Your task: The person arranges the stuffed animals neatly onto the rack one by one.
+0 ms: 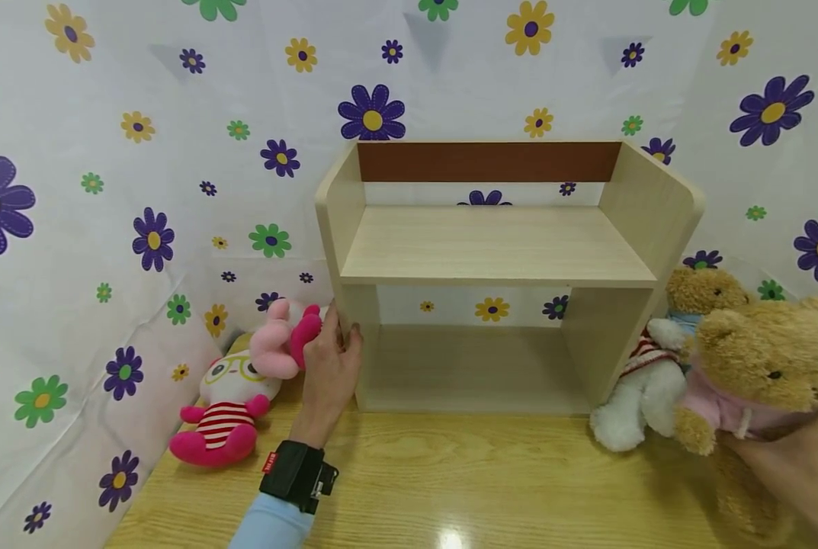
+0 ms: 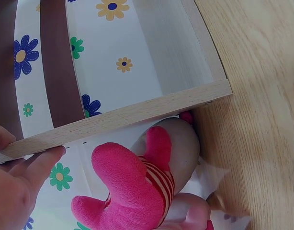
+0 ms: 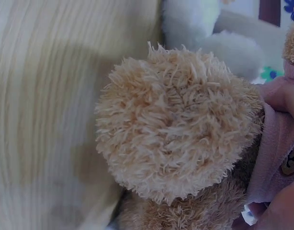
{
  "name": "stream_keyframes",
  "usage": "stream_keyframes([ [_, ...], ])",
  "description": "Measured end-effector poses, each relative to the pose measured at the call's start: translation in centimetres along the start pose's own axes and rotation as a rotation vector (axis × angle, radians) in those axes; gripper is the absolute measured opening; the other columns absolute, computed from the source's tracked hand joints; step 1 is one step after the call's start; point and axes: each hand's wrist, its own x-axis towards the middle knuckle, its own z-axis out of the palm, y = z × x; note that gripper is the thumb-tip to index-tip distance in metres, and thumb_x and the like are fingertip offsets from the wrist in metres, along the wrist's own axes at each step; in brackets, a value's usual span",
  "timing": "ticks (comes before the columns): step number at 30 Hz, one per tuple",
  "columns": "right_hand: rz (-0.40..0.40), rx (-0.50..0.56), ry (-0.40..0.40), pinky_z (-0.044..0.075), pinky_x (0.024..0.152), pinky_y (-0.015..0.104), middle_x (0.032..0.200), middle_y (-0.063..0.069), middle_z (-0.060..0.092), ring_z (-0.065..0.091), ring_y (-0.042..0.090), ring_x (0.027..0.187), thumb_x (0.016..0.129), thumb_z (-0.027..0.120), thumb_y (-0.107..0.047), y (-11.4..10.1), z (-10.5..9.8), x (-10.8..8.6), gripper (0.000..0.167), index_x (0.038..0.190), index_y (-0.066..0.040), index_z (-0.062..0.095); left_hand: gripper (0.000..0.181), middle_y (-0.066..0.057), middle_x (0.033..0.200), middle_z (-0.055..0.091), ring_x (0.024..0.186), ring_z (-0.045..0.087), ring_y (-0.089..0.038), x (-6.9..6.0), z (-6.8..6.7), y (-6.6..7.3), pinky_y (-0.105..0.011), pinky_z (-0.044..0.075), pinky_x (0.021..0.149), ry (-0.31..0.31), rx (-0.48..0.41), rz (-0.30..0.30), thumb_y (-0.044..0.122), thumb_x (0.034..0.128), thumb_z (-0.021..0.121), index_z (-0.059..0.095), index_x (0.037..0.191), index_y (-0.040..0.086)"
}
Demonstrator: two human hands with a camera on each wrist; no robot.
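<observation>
Head: two brown bears point(image 1: 768, 358), one bookcase point(image 1: 498, 244)

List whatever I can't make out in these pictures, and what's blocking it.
Right hand: head view, blurred and cut off by the right edge.
Small bear: head view, lower body hidden by the big bear and white toy.
Shirt print: right wrist view, cut off by the right edge.
Left hand: left wrist view, cut off by the left edge.

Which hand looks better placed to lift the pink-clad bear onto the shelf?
Probably the right hand: it holds the pink-clad bear, right of the shelf. The left hand grips the shelf's left panel, away from that bear.
</observation>
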Motion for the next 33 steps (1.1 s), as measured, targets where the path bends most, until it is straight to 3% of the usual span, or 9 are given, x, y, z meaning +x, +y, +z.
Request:
stream_keyframes([
  [3,-0.021,0.122,-0.071,0.034,0.092,0.01,0.125,0.01,0.059,0.038,-0.02,0.102,0.046,0.097,0.001,-1.6,0.0,0.4,0.114,0.147,-0.008,0.045,0.051,-0.023,0.127,0.071,0.099,0.076,-0.037,0.0,0.0,-0.1,-0.047,0.061,0.085,-0.004,0.002,-0.008,0.006,0.0996,0.062,0.047,0.148,0.005],
  [6,-0.079,0.264,-0.097,0.029,0.104,0.006,0.133,-0.012,0.051,0.043,-0.012,0.12,0.042,0.096,0.011,-3.4,0.1,0.4,0.129,0.154,-0.015,0.038,0.051,-0.023,0.13,0.069,0.102,0.075,-0.037,0.0,-0.1,-0.1,-0.047,0.061,0.087,-0.006,0.003,-0.013,0.006,0.0998,0.062,0.047,0.149,0.006],
  [9,-0.094,0.337,-0.115,0.031,0.102,0.004,0.131,-0.024,0.049,0.046,-0.006,0.123,0.037,0.095,0.016,-5.1,0.2,0.2,0.131,0.153,-0.015,0.041,0.051,-0.022,0.133,0.068,0.107,0.073,-0.038,-0.1,-0.1,-0.1,-0.047,0.06,0.089,-0.014,0.005,-0.011,0.008,0.1007,0.062,0.046,0.149,0.005],
  [15,-0.04,0.335,-0.16,0.038,0.092,0.002,0.126,-0.019,0.053,0.052,-0.007,0.115,0.045,0.098,0.01,-7.8,1.3,-1.0,0.122,0.15,-0.018,0.043,0.051,-0.023,0.132,0.068,0.106,0.074,-0.037,-0.1,-0.1,0.0,-0.048,0.06,0.089,-0.019,0.0,-0.006,0.007,0.1006,0.061,0.046,0.149,0.006],
  [19,-0.063,0.4,-0.172,0.044,0.091,0.004,0.124,-0.011,0.06,0.059,-0.002,0.111,0.046,0.097,0.01,-9.2,2.4,-1.4,0.114,0.146,-0.016,0.048,0.05,-0.024,0.128,0.07,0.097,0.076,-0.035,-0.2,0.1,0.0,-0.049,0.061,0.087,-0.015,-0.007,-0.006,0.005,0.0998,0.061,0.047,0.148,0.005],
  [23,-0.067,0.398,-0.147,0.048,0.084,0.006,0.121,-0.012,0.059,0.063,-0.003,0.097,0.046,0.099,0.006,-10.4,3.5,-2.0,0.114,0.146,-0.015,0.048,0.051,-0.023,0.132,0.068,0.102,0.075,-0.036,-0.3,0.1,0.0,-0.048,0.06,0.089,-0.016,-0.004,-0.005,0.006,0.0996,0.062,0.047,0.149,0.004],
  [28,-0.026,0.485,-0.113,0.046,0.093,0.01,0.129,-0.011,0.055,0.06,0.001,0.11,0.047,0.098,0.007,-12.2,5.2,-2.7,0.121,0.151,-0.018,0.043,0.052,-0.023,0.134,0.067,0.108,0.073,-0.037,-0.2,0.0,-0.1,-0.048,0.058,0.092,-0.017,0.003,-0.001,0.007,0.1,0.062,0.046,0.15,0.006],
  [30,-0.049,0.545,-0.091,0.042,0.1,0.012,0.132,-0.005,0.057,0.056,0.006,0.121,0.047,0.098,0.009,-12.9,6.1,-2.9,0.12,0.15,-0.015,0.043,0.051,-0.023,0.131,0.068,0.103,0.075,-0.037,-0.2,0.0,-0.1,-0.048,0.059,0.091,-0.01,0.007,0.002,0.007,0.0998,0.063,0.047,0.149,0.006],
  [33,-0.069,0.569,-0.079,0.041,0.102,0.014,0.131,-0.001,0.058,0.055,0.006,0.121,0.049,0.097,0.007,-13.9,7.4,-3.1,0.115,0.149,-0.014,0.045,0.049,-0.023,0.125,0.071,0.095,0.076,-0.035,-0.1,0.0,-0.1,-0.048,0.06,0.089,0.006,0.017,0.006,0.007,0.0991,0.063,0.049,0.146,0.006],
])
